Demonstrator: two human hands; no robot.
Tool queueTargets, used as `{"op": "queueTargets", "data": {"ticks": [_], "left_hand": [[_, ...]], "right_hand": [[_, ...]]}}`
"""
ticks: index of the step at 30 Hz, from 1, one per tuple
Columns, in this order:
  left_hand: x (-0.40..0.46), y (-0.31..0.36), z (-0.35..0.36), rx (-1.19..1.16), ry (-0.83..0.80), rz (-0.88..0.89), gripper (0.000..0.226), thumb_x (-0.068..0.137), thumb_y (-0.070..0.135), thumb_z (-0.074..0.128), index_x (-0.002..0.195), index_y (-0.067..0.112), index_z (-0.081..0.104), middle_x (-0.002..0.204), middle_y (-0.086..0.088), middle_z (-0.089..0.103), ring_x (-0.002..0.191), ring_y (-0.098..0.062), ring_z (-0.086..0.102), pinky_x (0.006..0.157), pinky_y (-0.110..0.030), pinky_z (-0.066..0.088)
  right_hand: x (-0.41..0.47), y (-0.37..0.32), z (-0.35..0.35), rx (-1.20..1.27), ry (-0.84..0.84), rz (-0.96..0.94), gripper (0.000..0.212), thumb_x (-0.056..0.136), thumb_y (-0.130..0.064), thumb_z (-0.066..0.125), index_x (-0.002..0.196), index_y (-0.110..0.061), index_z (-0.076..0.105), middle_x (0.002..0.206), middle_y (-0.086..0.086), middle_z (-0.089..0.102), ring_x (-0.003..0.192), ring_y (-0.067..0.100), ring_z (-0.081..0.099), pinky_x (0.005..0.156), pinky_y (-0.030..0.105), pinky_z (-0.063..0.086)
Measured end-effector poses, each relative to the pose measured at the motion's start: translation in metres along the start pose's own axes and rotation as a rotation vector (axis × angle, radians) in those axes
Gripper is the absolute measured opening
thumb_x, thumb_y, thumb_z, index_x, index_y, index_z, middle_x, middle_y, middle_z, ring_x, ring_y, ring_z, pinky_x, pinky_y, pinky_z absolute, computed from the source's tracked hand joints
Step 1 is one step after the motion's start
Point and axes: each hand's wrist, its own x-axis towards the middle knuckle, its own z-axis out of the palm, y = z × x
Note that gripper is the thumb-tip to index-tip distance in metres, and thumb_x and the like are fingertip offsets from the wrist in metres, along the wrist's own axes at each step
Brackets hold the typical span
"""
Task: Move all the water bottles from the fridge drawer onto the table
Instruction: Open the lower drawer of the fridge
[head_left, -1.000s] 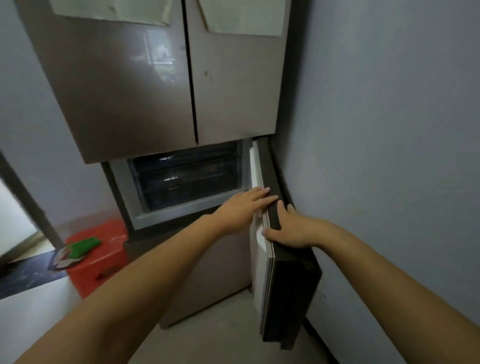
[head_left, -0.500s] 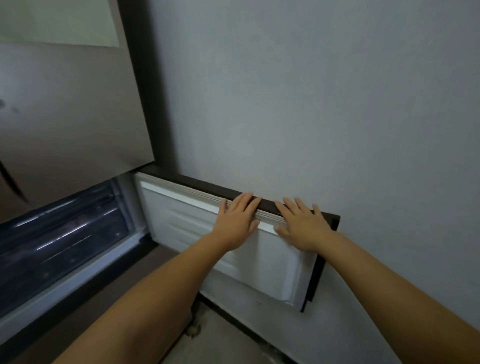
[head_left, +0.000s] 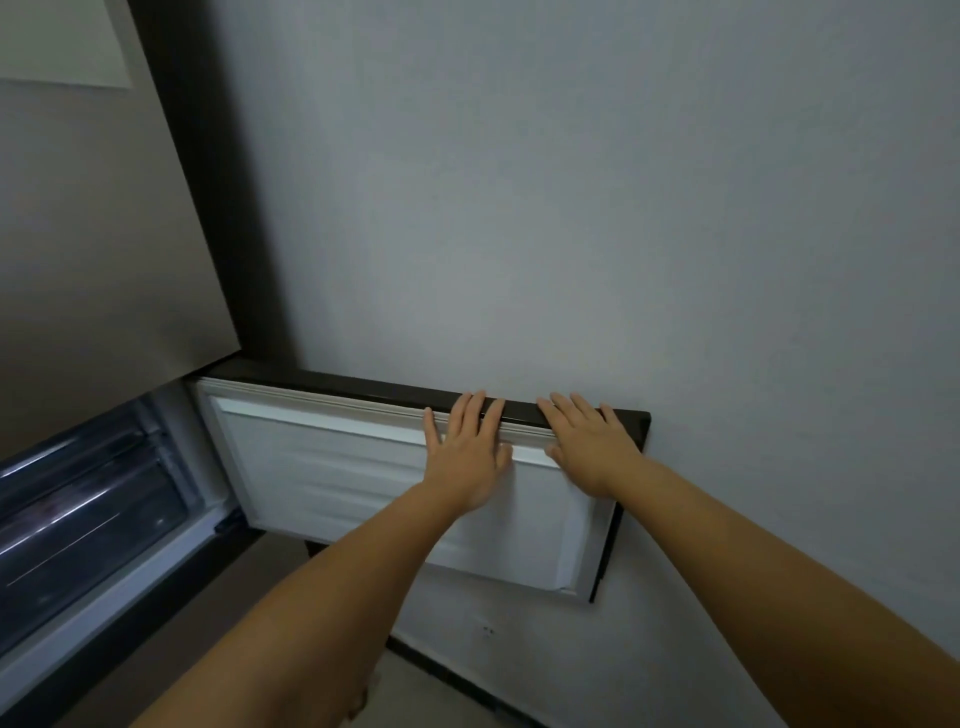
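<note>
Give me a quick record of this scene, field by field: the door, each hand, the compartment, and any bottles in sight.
door: lower fridge door swung wide open, its dark outer face toward the grey wall, white inner liner facing the person
left hand: fingers straight, laid over the door's top edge
right hand: fingers straight, flat on the top edge, beside the left hand
grip: neither hand holds anything
compartment: open fridge compartment at left, dark with glinting drawer fronts
water bottles: none visible
table: out of view
</note>
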Motion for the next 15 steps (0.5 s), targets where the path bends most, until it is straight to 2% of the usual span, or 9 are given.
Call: {"op": "queueTargets", "data": {"ticks": [4,6,8,10,12,15], "left_hand": [[0.0,0.001,-0.017,-0.02,-0.137,-0.009,0.067,0.096,0.045,0.036,0.151,0.025,0.004,0.16,0.001,-0.003,0.148,-0.018,-0.009,0.114,-0.058,-0.007],[-0.005,0.002,-0.029,-0.096,-0.165,-0.019,0.07,0.094,0.042,0.044,0.151,0.023,0.007,0.16,0.0,-0.003,0.148,-0.019,-0.007,0.117,-0.055,-0.002],[-0.017,-0.001,-0.031,-0.205,-0.008,-0.025,0.065,0.094,0.033,0.048,0.15,0.019,0.017,0.159,-0.004,0.008,0.148,-0.022,0.004,0.12,-0.048,0.008],[-0.042,-0.006,-0.026,-0.289,0.175,-0.061,0.058,0.092,0.025,0.05,0.146,0.015,0.029,0.154,-0.007,0.025,0.143,-0.024,0.021,0.118,-0.04,0.02],[-0.075,-0.014,-0.013,-0.372,0.172,-0.154,0.052,0.093,0.021,0.05,0.142,0.013,0.035,0.148,-0.008,0.036,0.137,-0.024,0.032,0.114,-0.036,0.029],[-0.126,-0.031,0.0,-0.551,0.068,-0.385,0.044,0.095,0.018,0.046,0.138,0.013,0.041,0.138,-0.01,0.048,0.127,-0.024,0.045,0.102,-0.033,0.038]], "right_hand": [[-0.004,-0.001,-0.005,0.033,-0.031,-0.014,0.065,0.102,-0.036,0.031,0.153,-0.021,-0.005,0.161,0.002,-0.005,0.149,0.022,-0.004,0.119,0.046,0.0],[-0.008,-0.001,-0.009,0.152,-0.004,-0.046,0.065,0.101,-0.032,0.036,0.153,-0.017,0.001,0.161,0.004,0.0,0.149,0.021,0.0,0.119,0.044,0.002],[-0.015,-0.003,-0.011,0.336,0.13,-0.11,0.058,0.099,-0.022,0.042,0.15,-0.009,0.019,0.158,0.01,0.019,0.146,0.024,0.016,0.118,0.037,0.012],[-0.026,-0.017,-0.009,0.44,0.287,-0.203,0.043,0.095,-0.011,0.045,0.138,-0.005,0.043,0.142,0.014,0.045,0.132,0.027,0.04,0.11,0.031,0.027],[-0.039,-0.043,0.002,0.488,0.316,-0.288,0.032,0.094,-0.009,0.045,0.123,-0.007,0.058,0.125,0.011,0.058,0.117,0.025,0.052,0.102,0.031,0.038],[-0.046,-0.092,0.021,0.525,0.216,-0.409,0.029,0.095,-0.011,0.043,0.115,-0.01,0.065,0.117,0.009,0.063,0.108,0.024,0.058,0.095,0.035,0.046]]}}
